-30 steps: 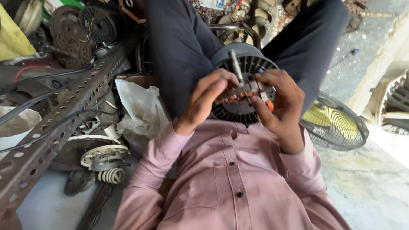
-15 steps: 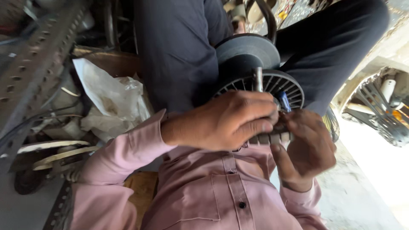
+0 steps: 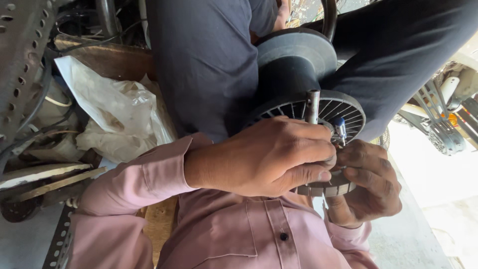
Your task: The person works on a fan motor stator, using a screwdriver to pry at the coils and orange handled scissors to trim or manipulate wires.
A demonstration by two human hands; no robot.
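Left hand (image 3: 271,157) curled over near rim of round dark-grey slotted plastic fan motor housing (image 3: 298,74), fingers closed on it. Right hand (image 3: 366,187) cupped under same rim, fingers wrapped tight. Housing rests in lap between dark-trousered legs; bare metal shaft (image 3: 312,105) sticks up at centre. Crumpled white plastic bag (image 3: 117,114) lies well left, beside perforated grey metal angle bar (image 3: 20,55).

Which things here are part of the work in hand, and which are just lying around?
In hand: left hand, right hand, fan motor, metal shaft.
Lying about: plastic bag, perforated metal bar, fan guard, wooden strips.
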